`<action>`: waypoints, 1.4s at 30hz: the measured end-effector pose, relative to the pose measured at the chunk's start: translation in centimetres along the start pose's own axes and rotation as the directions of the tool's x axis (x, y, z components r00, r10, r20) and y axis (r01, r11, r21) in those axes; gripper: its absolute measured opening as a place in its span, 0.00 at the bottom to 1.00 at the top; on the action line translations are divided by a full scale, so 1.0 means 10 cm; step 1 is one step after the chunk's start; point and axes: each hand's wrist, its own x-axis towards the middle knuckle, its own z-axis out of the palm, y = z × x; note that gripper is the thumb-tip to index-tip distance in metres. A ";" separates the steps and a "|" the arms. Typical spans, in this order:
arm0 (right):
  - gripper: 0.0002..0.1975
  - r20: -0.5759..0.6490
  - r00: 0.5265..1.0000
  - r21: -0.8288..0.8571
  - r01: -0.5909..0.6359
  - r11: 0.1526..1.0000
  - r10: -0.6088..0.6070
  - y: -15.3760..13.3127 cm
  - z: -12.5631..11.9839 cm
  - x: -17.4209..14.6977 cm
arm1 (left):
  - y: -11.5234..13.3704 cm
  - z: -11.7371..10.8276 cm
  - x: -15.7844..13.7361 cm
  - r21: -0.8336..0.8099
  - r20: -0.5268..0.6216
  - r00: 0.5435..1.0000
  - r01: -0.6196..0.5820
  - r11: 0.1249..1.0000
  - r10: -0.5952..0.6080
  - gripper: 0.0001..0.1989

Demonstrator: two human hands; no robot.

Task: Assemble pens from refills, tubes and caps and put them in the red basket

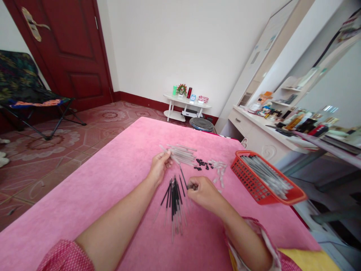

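Observation:
My left hand (162,165) pinches a clear pen barrel (175,158) above the pink cloth. A black-inked pen refill (183,177) is gripped in my right hand (200,188), its tip slanting up to the barrel's near end; whether it is inside cannot be made out. Below, between my forearms, several pen refills (174,199) lie fanned out, dark at the far half and pale at the near half. Behind my left hand is a pile of clear barrels (184,153). Small black pieces (202,163) and translucent pen caps (221,166) lie to its right.
A red plastic basket (248,180) filled with pens stands at the table's right edge. The pink-covered table (113,169) has a dresser (254,130) with bottles beyond it on the right. At the left are a folding chair (31,94) and a door.

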 end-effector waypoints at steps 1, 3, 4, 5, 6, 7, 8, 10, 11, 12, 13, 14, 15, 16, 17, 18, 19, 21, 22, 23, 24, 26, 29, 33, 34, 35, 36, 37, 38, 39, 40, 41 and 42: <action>0.05 0.007 1.000 0.003 0.002 1.000 -0.002 0.00 0.00 0.00 | 0.00 0.00 0.00 0.025 0.010 1.000 -0.003 1.000 0.003 0.14; 0.04 0.017 1.000 0.014 0.004 1.000 -0.004 0.02 0.00 0.00 | -0.02 0.00 0.00 0.065 0.025 1.000 -0.007 0.998 0.006 0.14; 0.04 0.019 1.000 0.021 0.005 1.000 -0.005 0.03 0.00 0.00 | -0.02 0.00 0.00 0.074 0.030 1.000 -0.011 0.997 0.009 0.14; 0.04 0.017 1.000 0.032 0.006 0.999 -0.007 0.04 0.00 0.01 | -0.03 0.00 0.00 0.077 0.034 0.999 -0.016 0.997 0.013 0.14; 0.04 0.010 1.000 0.046 0.009 0.999 -0.010 0.06 -0.01 0.01 | -0.03 0.00 0.00 0.075 0.036 0.999 -0.020 0.997 0.017 0.13; 0.05 -0.004 1.000 0.064 0.013 0.998 -0.013 0.07 -0.01 0.02 | -0.03 -0.01 0.00 0.073 0.034 0.999 -0.025 0.997 0.022 0.13; 0.05 -0.025 1.000 0.084 0.017 0.996 -0.015 0.07 -0.02 0.03 | -0.03 0.00 0.00 0.074 0.033 0.999 -0.026 0.997 0.024 0.12; 0.05 -0.081 0.997 0.137 0.026 0.990 -0.015 0.08 -0.04 0.05 | -0.02 0.01 -0.01 0.083 0.042 0.999 -0.023 0.996 0.019 0.12; 0.05 -0.111 0.994 0.168 0.028 0.985 -0.010 0.07 -0.06 0.06 | -0.02 0.02 -0.02 0.085 0.051 0.999 -0.019 0.996 0.014 0.12; 0.05 -0.140 0.990 0.196 0.029 0.980 -0.002 0.07 -0.07 0.07 | -0.01 0.03 -0.04 0.082 0.065 0.998 -0.013 0.997 0.008 0.12; 0.05 -0.168 0.986 0.222 0.031 0.975 0.007 0.06 -0.08 0.08 | -0.01 0.05 -0.06 0.078 0.084 0.996 -0.004 0.997 -0.003 0.12; 0.05 -0.196 0.981 0.245 0.036 0.969 0.013 0.06 -0.08 0.08 | 0.00 0.06 -0.08 0.076 0.110 0.994 0.016 0.997 -0.024 0.12; 0.05 -0.223 0.975 0.264 0.048 0.963 0.013 0.05 -0.09 0.09 | 0.00 0.08 -0.10 0.073 0.139 0.989 0.047 0.996 -0.057 0.12; 0.05 -0.250 0.968 0.280 0.068 0.958 0.005 0.05 -0.10 0.09 | 0.00 0.09 -0.12 0.070 0.170 0.980 0.087 0.994 -0.098 0.12; 0.06 -0.280 0.960 0.293 0.096 0.951 -0.010 0.06 -0.11 0.10 | 0.00 0.10 -0.13 0.061 0.196 0.970 0.132 0.989 -0.141 0.12; 0.08 -0.313 0.949 0.302 0.126 0.945 -0.027 0.08 -0.13 0.11 | 0.00 0.11 -0.14 0.040 0.210 0.961 0.175 0.984 -0.179 0.11; 0.10 -0.349 0.936 0.303 0.154 0.941 -0.041 0.10 -0.15 0.12 | 0.00 0.11 -0.14 0.004 0.209 0.956 0.208 0.978 -0.204 0.11; 0.14 -0.416 0.908 0.261 0.174 0.950 -0.052 0.20 -0.20 0.16 | -0.01 0.09 -0.11 -0.098 0.158 0.965 0.227 0.969 -0.210 0.09; 0.14 -0.447 0.893 0.216 0.159 0.963 -0.047 0.27 -0.23 0.18 | -0.01 0.07 -0.08 -0.150 0.120 0.972 0.217 0.964 -0.200 0.07; 0.14 -0.470 0.882 0.156 0.124 0.980 -0.037 0.34 -0.25 0.21 | -0.01 0.06 -0.06 -0.197 0.081 0.979 0.201 0.960 -0.188 0.06; 0.12 -0.485 0.874 0.084 0.073 0.994 -0.023 0.43 -0.27 0.23 | 0.00 0.04 -0.04 -0.235 0.049 0.983 0.184 0.954 -0.177 0.04; 0.10 -0.498 0.867 -0.058 -0.039 0.998 0.005 0.59 -0.28 0.27 | 0.00 0.02 0.00 -0.295 -0.001 0.986 0.157 0.943 -0.165 0.02; 0.09 -0.460 0.888 -0.203 -0.123 0.971 0.017 0.74 -0.26 0.30 | 0.00 0.01 0.03 -0.348 -0.036 0.984 0.150 0.926 -0.173 0.03; 0.13 -0.389 0.921 -0.327 -0.131 0.936 -0.007 0.74 -0.19 0.32 | -0.01 0.01 0.02 -0.360 -0.039 0.983 0.154 0.920 -0.180 0.03; 0.14 -0.375 0.927 -0.359 -0.129 0.924 -0.016 0.73 -0.18 0.32 | -0.02 0.01 0.02 -0.358 -0.036 0.983 0.153 0.921 -0.178 0.03; 0.14 -0.365 0.931 -0.386 -0.129 0.913 -0.023 0.72 -0.16 0.33 | -0.02 0.01 0.02 -0.355 -0.033 0.984 0.152 0.922 -0.175 0.03; 0.13 -0.359 0.933 -0.404 -0.130 0.905 -0.026 0.71 -0.16 0.34 | -0.02 0.01 0.02 -0.352 -0.029 0.985 0.151 0.924 -0.172 0.03; 0.13 -0.358 0.933 -0.412 -0.131 0.902 -0.028 0.71 -0.15 0.34 | -0.02 0.01 0.02 -0.348 -0.023 0.985 0.152 0.925 -0.171 0.03; 0.12 -0.365 0.931 -0.408 -0.133 0.903 -0.028 0.71 -0.15 0.35 | -0.03 0.01 0.02 -0.344 -0.016 0.985 0.154 0.926 -0.170 0.03; 0.11 -0.379 0.925 -0.391 -0.131 0.911 -0.029 0.71 -0.14 0.36 | -0.03 0.01 0.02 -0.339 -0.011 0.985 0.157 0.928 -0.170 0.03; 0.09 -0.398 0.917 -0.357 -0.125 0.926 -0.030 0.72 -0.14 0.36 | -0.03 0.01 0.02 -0.332 -0.007 0.985 0.159 0.930 -0.171 0.03; 0.08 -0.418 0.908 -0.301 -0.111 0.947 -0.027 0.72 -0.14 0.37 | -0.03 0.01 0.01 -0.321 -0.006 0.985 0.159 0.933 -0.170 0.02; 0.07 -0.437 0.899 -0.219 -0.087 0.972 -0.018 0.71 -0.13 0.38 | -0.04 0.01 0.01 -0.305 -0.005 0.985 0.160 0.939 -0.170 0.02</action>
